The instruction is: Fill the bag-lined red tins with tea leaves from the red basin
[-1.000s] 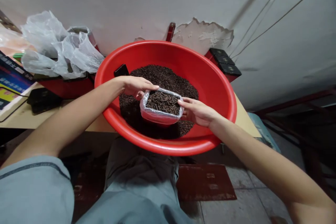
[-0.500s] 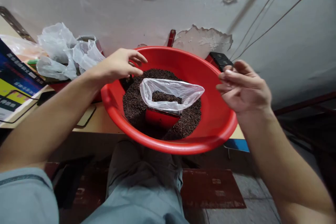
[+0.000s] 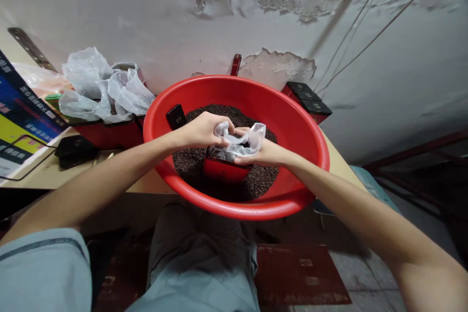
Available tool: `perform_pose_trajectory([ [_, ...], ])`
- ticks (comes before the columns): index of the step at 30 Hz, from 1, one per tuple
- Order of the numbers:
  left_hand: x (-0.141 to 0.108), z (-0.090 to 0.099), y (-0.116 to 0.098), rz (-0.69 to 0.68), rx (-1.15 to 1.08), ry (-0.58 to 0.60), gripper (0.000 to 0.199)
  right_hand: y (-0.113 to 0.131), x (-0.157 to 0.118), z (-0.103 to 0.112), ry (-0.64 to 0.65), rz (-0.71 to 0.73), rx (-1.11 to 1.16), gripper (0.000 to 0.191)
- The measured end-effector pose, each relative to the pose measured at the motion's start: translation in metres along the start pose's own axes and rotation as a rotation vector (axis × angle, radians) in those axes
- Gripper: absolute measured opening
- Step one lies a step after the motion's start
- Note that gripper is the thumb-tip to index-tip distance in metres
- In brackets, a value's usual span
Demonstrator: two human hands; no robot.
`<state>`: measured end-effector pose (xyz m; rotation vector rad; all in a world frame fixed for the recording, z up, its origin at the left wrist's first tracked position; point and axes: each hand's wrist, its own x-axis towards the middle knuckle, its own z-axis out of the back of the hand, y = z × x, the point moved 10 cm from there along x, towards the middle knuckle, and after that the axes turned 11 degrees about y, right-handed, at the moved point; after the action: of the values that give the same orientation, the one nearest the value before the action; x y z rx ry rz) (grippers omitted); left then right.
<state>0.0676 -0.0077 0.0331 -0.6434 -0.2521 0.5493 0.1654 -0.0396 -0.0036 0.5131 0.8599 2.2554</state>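
Observation:
A clear plastic bag [image 3: 239, 148] lines a red tin [image 3: 225, 170] that stands in dark, grain-like loose leaves [image 3: 261, 181] inside a large red basin [image 3: 292, 122]. My left hand [image 3: 212, 129] grips the left side of the bag's mouth, thumb and fingers closed on the film. My right hand [image 3: 266, 152] is wrapped round the right side of the mouth, its far fingers partly hidden behind the plastic. Between both hands the bag's opening is gathered narrow above the tin. A small black lid [image 3: 176, 117] leans on the basin's left inner wall.
Crumpled clear bags [image 3: 109, 85] sit over red tins [image 3: 106, 134] at the left. Black-topped red tins [image 3: 307, 100] stand behind the basin at the right, by the peeling wall. A printed box [image 3: 22, 122] is at far left on the table [image 3: 146, 183].
Both hands have come inward to the bag and taken hold of its mouth, which was spread wide before. My right hand came from beyond the basin's right rim.

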Motion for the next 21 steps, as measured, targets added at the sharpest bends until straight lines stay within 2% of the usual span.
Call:
perform_pose_trajectory([
  [3,-0.002,0.014,-0.017,-0.057,0.079,-0.071,0.017,0.015,-0.003,0.014,-0.115,-0.021,-0.298,0.039],
  [4,-0.005,0.023,-0.018,-0.057,0.078,-0.109,0.015,0.021,-0.007,0.021,-0.16,-0.025,-0.381,0.038],
  [5,-0.009,0.034,-0.017,-0.046,0.071,-0.153,0.015,0.028,-0.013,0.03,-0.219,-0.029,-0.441,0.045],
  [7,-0.023,0.058,-0.01,0.006,0.048,-0.259,0.019,0.041,-0.033,0.057,-0.399,-0.042,-0.476,0.056],
  [9,-0.037,0.075,0.0,0.068,0.028,-0.302,0.029,0.049,-0.058,0.085,-0.591,-0.055,-0.391,0.049],
  [10,-0.041,0.076,0.003,0.083,0.027,-0.274,0.036,0.05,-0.066,0.094,-0.621,-0.056,-0.328,0.041],
  [11,-0.043,0.073,0.004,0.08,0.038,-0.218,0.045,0.049,-0.068,0.096,-0.581,-0.057,-0.274,0.04],
  [13,-0.043,0.057,-0.002,0.037,0.102,-0.077,0.061,0.047,-0.058,0.084,-0.367,-0.051,-0.245,0.058],
  [14,-0.042,0.05,-0.006,0.013,0.145,-0.033,0.06,0.047,-0.053,0.075,-0.257,-0.043,-0.27,0.058],
  [15,-0.042,0.046,-0.01,-0.001,0.183,-0.02,0.051,0.049,-0.05,0.068,-0.188,-0.032,-0.31,0.049],
  [16,-0.042,0.046,-0.012,0.001,0.206,-0.03,0.04,0.051,-0.05,0.066,-0.17,-0.019,-0.351,0.036],
  [17,-0.043,0.049,-0.012,0.019,0.208,-0.058,0.031,0.054,-0.052,0.069,-0.204,-0.005,-0.386,0.028],
  [18,-0.045,0.055,-0.01,0.046,0.191,-0.1,0.026,0.058,-0.059,0.077,-0.28,0.007,-0.412,0.029],
  [21,-0.064,0.086,0.006,0.138,0.058,-0.257,0.028,0.062,-0.096,0.115,-0.596,-0.009,-0.359,0.032],
])
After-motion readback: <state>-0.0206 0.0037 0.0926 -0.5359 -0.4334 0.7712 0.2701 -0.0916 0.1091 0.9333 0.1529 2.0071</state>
